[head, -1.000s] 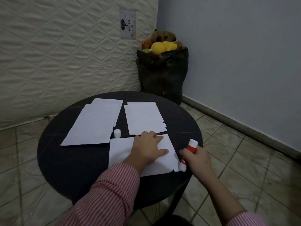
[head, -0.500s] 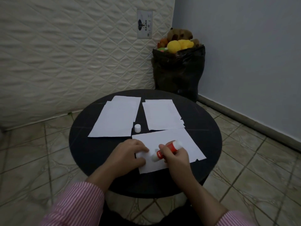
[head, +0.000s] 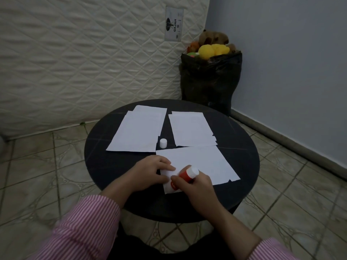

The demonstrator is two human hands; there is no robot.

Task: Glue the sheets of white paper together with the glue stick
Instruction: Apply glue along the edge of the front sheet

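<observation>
A white sheet of paper [head: 202, 162] lies at the near side of the round black table [head: 105, 162]. My left hand [head: 150, 171] presses flat on the sheet's near-left corner. My right hand [head: 195, 186] grips a red and white glue stick [head: 185, 175], tilted with its lower end against the paper by that corner. The stick's small white cap [head: 163, 143] stands upright between the piles. Two more piles of white sheets lie further back: a left pile [head: 138, 131] and a right pile [head: 191, 128].
A black bag [head: 210, 83] stuffed with plush toys stands on the floor behind the table in the corner. A quilted mattress [head: 84, 57] leans against the wall at the left. Tiled floor surrounds the table.
My right hand has carried the glue stick from the sheet's right edge to its near-left corner. My left hand slid down to that corner. The camera view shifted leftwards.
</observation>
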